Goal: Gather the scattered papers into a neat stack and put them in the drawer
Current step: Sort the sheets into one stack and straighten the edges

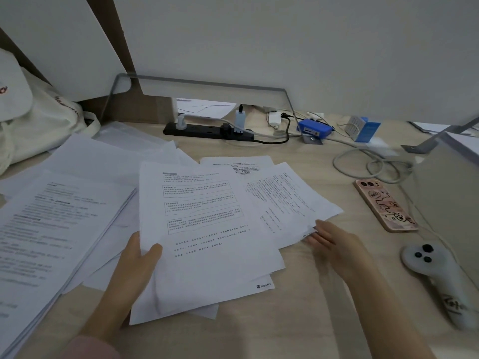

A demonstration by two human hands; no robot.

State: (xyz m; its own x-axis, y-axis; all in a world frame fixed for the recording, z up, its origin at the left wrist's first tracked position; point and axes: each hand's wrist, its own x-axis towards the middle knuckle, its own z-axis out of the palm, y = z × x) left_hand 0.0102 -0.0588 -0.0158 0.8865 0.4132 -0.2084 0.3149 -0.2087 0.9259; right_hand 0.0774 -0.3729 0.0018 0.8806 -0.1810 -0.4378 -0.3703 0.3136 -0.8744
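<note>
On pale desk [298,294] under white wall [285,42] — scattered papers [207,216], power strip [204,130], phone [385,204]

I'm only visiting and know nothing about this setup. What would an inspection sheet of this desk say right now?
Surface: pale wooden desk, largely covered with sheets.
Job's things: papers lie in loose overlapping piles, not yet one stack; no drawer seen.
Clutter: phone lying face down, white controller, blue box.
Grips: left hand holds the middle bundle, thumb on top; right hand is flat, with straight fingers against the edge of the right-hand sheets.
Cables: black power strip with plugs in it; grey cords looped at the right.
Surroundings: white wall; cloth bag and cap at the left.
</note>
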